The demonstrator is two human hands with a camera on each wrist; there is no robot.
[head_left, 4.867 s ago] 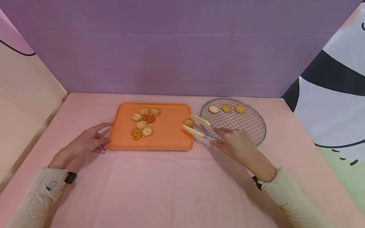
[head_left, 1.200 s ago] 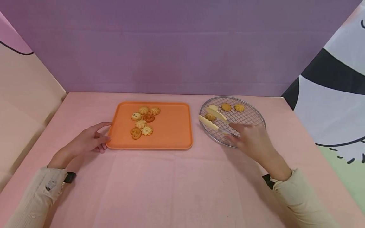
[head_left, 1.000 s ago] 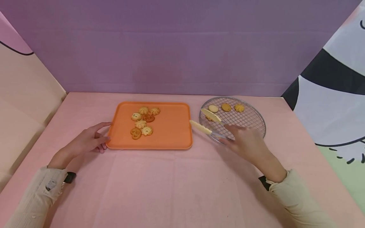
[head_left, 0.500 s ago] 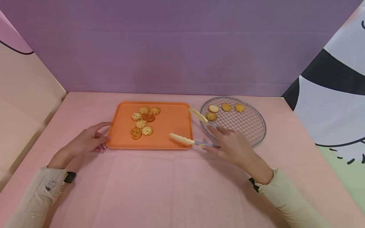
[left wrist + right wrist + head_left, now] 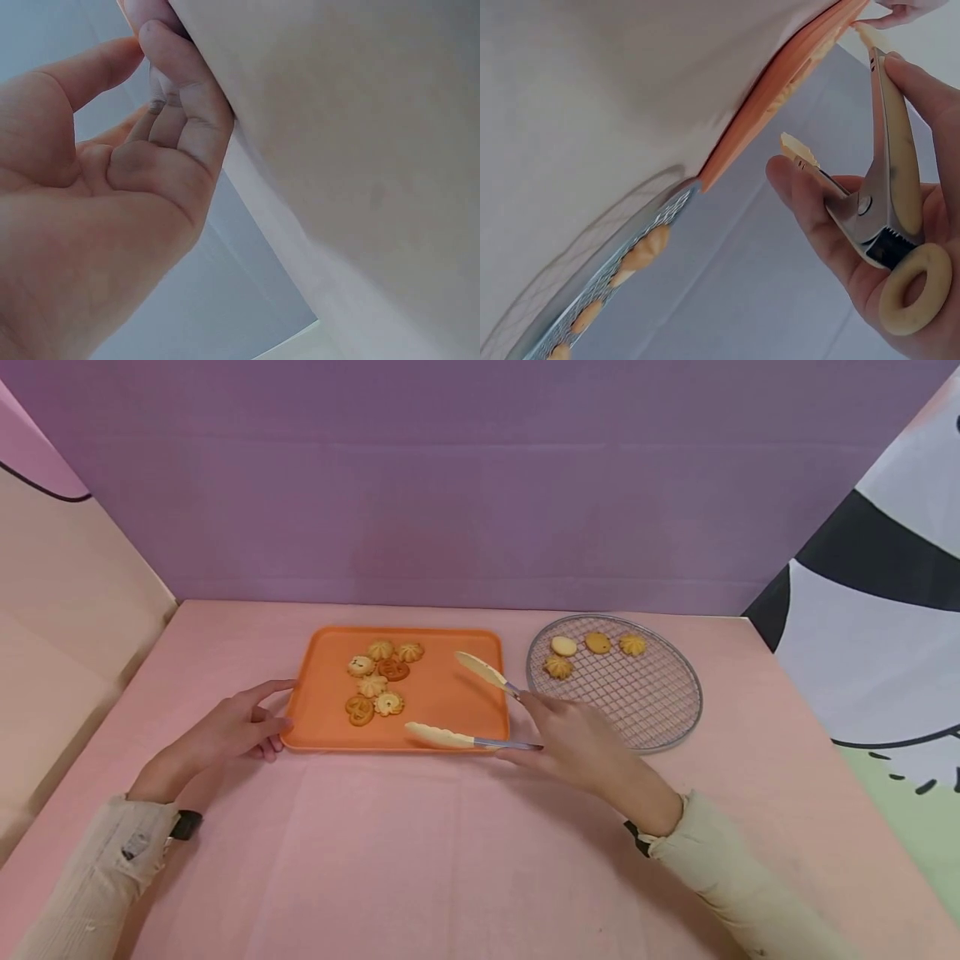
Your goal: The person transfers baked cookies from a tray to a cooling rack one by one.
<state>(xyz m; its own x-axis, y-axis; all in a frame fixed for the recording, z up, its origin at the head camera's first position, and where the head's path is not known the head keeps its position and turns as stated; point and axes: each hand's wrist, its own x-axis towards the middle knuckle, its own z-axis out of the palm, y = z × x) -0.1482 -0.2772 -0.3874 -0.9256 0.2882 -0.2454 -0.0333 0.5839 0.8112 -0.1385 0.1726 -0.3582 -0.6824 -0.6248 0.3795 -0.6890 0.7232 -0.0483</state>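
My right hand (image 5: 581, 743) grips a pair of tongs (image 5: 442, 737) with cream scalloped tips and metal arms. Their tips are spread apart over the right part of the orange tray (image 5: 457, 693), with nothing between them. In the right wrist view, the tongs' ring end (image 5: 916, 289) lies at my palm. Several cookies (image 5: 372, 685) cluster on the tray's left half, among them pretzel-shaped and flower-shaped ones. My left hand (image 5: 232, 731) touches the tray's left edge with index finger and thumb; in the left wrist view its other fingers (image 5: 169, 120) are bent.
A round wire rack (image 5: 637, 710) stands right of the tray. Toward its back left lie several cookies: a pale oval (image 5: 563, 646), a brown oval (image 5: 597, 643) and flower-shaped ones (image 5: 558, 667). A pink cloth (image 5: 375, 860) covers the table, and a purple backdrop (image 5: 465, 527) rises behind.
A flower-shaped cookie went from the tray's right edge to the rack and was released. My right hand then moved left with the tongs, whose tips spread wider. My left hand stays put.
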